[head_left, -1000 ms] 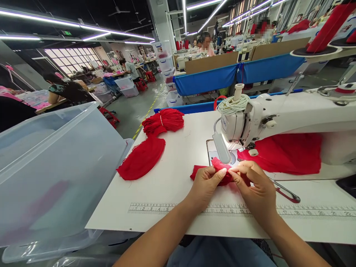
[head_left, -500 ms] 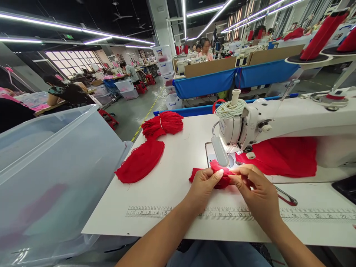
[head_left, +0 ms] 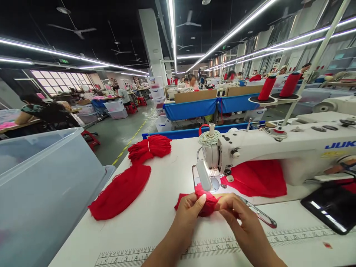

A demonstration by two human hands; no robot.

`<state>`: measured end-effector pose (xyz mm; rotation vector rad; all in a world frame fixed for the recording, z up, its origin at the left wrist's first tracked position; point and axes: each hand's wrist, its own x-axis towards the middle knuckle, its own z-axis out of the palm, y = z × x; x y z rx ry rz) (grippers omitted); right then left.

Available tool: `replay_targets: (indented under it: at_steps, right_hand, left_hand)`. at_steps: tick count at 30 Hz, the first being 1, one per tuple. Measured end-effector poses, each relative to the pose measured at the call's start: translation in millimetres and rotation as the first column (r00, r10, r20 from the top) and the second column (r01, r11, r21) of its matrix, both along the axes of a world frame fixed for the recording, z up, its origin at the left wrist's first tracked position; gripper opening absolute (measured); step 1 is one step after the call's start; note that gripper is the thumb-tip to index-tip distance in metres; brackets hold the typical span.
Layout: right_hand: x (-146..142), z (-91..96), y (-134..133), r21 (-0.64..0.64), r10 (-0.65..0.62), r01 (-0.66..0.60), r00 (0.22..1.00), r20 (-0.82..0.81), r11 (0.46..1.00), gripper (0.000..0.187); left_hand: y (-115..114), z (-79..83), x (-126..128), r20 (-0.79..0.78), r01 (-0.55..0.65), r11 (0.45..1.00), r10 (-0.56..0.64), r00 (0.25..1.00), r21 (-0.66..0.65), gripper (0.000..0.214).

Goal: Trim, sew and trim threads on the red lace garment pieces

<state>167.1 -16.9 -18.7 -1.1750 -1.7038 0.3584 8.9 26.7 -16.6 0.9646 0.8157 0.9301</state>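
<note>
The small red cloth piece (head_left: pixel 207 209), gathered and folded, lies at the near edge of the needle plate (head_left: pixel 214 183), in front of the sewing machine (head_left: pixel 258 146). The left hand (head_left: pixel 187 213) grips it from the left, thumb uppermost, the fingers (head_left: pixel 200 203) closed on the folds. The right hand (head_left: pixel 241 220) meets its right end, thumb and fingers drawn narrow in a pinch on the cloth edge. A lit, pale lamp (head_left: pixel 204 176) hangs beside the machine head, just above the cloth. Under the machine arm lies a larger red cloth (head_left: pixel 258 180); near the right hand, a slender metal tool (head_left: pixel 265 218) rests on the white surface (head_left: pixel 164 200). A printed ruler scale (head_left: pixel 217 247) runs along the near side, partly covered by the forearms. At right is a glossy black device (head_left: pixel 330 207). At left lie a flat red panel (head_left: pixel 122 193) and, beyond it, a tied red bundle (head_left: pixel 150 147). A translucent bin (head_left: pixel 44 193) stands beside the surface. Red thread cones (head_left: pixel 267 89) rise behind the machine; farther off, a person (head_left: pixel 46 111) sits at the left.
</note>
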Motion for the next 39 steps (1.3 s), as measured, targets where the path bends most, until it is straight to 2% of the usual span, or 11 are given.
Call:
replay_targets:
  at_steps: [2, 4, 6, 7, 9, 11, 16, 21, 23, 30, 39]
  right_hand:
    - [21.2, -0.7, -9.9, -0.041, -0.021, 0.024, 0.996, 0.084, 0.999, 0.024]
    - [49.7, -9.6, -17.7, 0.046, -0.165, 0.158, 0.961, 0.221, 0.986, 0.019]
    - [79.2, -25.3, -22.7, 0.171, -0.39, 0.351, 0.844, 0.369, 0.921, 0.033]
    - [92.2, -34.1, -24.2, 0.19, -0.428, 0.384, 0.787, 0.444, 0.904, 0.042]
    - [111.2, -49.1, -25.9, 0.147, -0.437, 0.427, 0.735, 0.519, 0.892, 0.046]
    - [119.3, -55.2, -26.4, 0.075, -0.383, 0.406, 0.761, 0.524, 0.911, 0.043]
    - [98.5, -26.1, -27.1, -0.139, -0.095, 0.14, 0.953, 0.289, 0.98, 0.031]
    - [57.8, 0.8, -29.6, -0.174, 0.002, 0.019, 0.993, 0.122, 0.985, 0.027]
    - [46.2, 1.6, -28.1, -0.163, 0.003, 0.029, 0.981, 0.194, 0.986, 0.026]
    - [25.8, -2.5, -11.8, 0.189, -0.197, 0.131, 0.899, 0.392, 0.973, 0.032]
    - [22.6, -2.5, -6.6, 0.258, -0.265, 0.155, 0.837, 0.478, 0.954, 0.029]
  left_hand:
    - [0.7, -0.4, -1.2, 0.003, 0.019, 1.0, -0.019, 1.0, -0.001, 0.04]
    - [0.7, 0.9, -1.7, 0.01, 0.035, 0.999, -0.035, 0.999, -0.007, 0.042]
    - [0.5, 2.3, -1.5, 0.02, 0.032, 0.999, -0.032, 0.999, -0.018, 0.043]
    - [0.5, 2.6, -1.4, 0.027, 0.029, 0.999, -0.028, 0.999, -0.025, 0.042]
    - [0.7, 2.0, -1.3, 0.043, 0.016, 0.999, -0.015, 0.999, -0.036, 0.042]
    - [0.9, 0.5, -1.5, 0.056, 0.007, 0.999, -0.005, 0.998, -0.046, 0.043]
    - [-0.1, -0.2, -1.8, 0.073, 0.006, 0.998, -0.002, 0.997, -0.061, 0.043]
    - [-0.3, 0.7, -0.1, 0.063, 0.005, 0.998, -0.002, 0.998, -0.055, 0.044]
    - [-0.4, 0.5, 0.0, 0.06, 0.004, 0.998, 0.0, 0.998, -0.058, 0.044]
    - [-0.9, 0.0, -1.4, 0.061, 0.019, 0.998, -0.015, 0.998, -0.065, 0.041]
    - [-1.6, 0.0, -2.7, 0.067, 0.042, 0.998, -0.04, 0.997, -0.041, 0.039]
